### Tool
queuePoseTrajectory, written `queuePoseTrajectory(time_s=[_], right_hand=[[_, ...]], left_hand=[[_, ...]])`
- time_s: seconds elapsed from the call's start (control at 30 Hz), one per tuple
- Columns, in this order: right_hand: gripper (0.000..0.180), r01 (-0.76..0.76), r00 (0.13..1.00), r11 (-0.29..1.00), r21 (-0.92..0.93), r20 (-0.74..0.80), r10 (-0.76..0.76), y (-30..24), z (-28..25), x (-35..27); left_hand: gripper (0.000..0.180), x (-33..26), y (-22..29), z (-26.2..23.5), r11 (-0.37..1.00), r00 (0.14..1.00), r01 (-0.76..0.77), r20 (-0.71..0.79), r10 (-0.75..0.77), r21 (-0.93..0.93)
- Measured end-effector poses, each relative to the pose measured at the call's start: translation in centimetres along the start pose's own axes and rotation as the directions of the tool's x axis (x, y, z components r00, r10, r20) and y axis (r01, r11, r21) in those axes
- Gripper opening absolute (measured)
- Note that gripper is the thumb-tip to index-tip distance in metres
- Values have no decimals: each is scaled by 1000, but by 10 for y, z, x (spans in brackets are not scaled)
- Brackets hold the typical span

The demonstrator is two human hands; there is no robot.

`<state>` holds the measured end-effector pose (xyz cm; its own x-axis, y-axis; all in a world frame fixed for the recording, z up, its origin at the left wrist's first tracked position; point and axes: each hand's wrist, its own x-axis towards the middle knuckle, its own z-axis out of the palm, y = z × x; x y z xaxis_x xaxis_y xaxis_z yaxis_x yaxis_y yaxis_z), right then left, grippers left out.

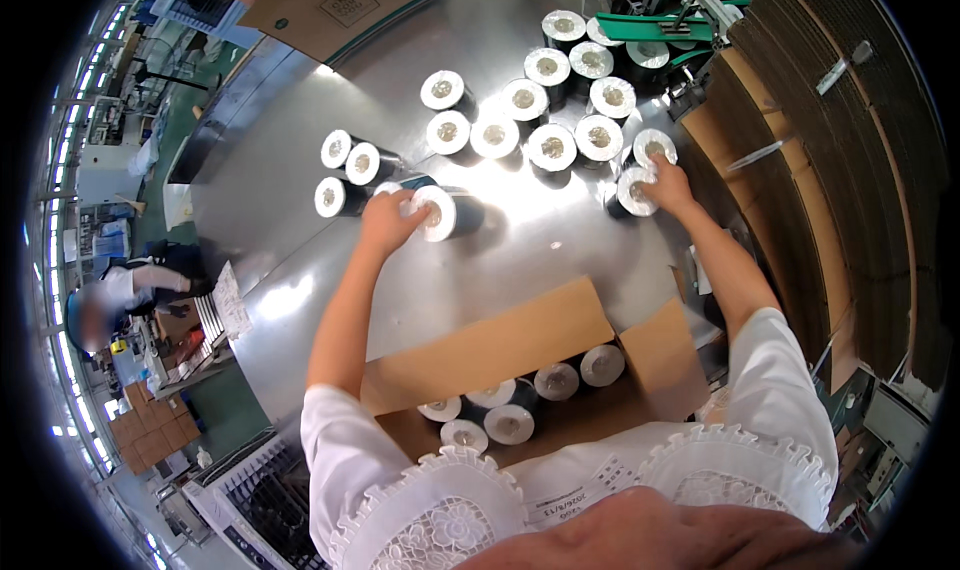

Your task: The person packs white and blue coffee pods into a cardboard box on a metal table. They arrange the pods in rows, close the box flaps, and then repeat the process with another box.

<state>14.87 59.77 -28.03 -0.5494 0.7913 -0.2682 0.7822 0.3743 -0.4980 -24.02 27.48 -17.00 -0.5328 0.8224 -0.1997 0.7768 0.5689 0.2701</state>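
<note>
Left hand (388, 220) closed on a white-capped dark can (440, 213) lying on the steel bench (520, 260), fingers (412, 208) wrapped over its lid. Right hand (668, 185) gripping another can (634, 192) at the edge of the standing cluster of cans (550, 120). Near the body, an open cardboard box (500, 345) partly filled with cans.

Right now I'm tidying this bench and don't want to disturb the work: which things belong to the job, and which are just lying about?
In the job:
left hand on a can
right hand on a can
upright cans on the steel table
open carton partly filled with cans

Lying about:
flat cardboard sheet
stacked cardboard
green machine
</note>
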Motion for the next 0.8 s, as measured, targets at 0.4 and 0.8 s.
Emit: queuePoseTrajectory(time_s=[0.4, 0.8], right_hand=[[57, 592, 782, 774, 227, -395, -482, -167, -206, -219], [58, 751, 546, 647, -133, 676, -494, -178, -102, -362]], left_hand=[[34, -309, 131, -102, 177, 910, 391, 408, 76, -903], [43, -297, 200, 87, 772, 790, -541, 516, 331, 333]])
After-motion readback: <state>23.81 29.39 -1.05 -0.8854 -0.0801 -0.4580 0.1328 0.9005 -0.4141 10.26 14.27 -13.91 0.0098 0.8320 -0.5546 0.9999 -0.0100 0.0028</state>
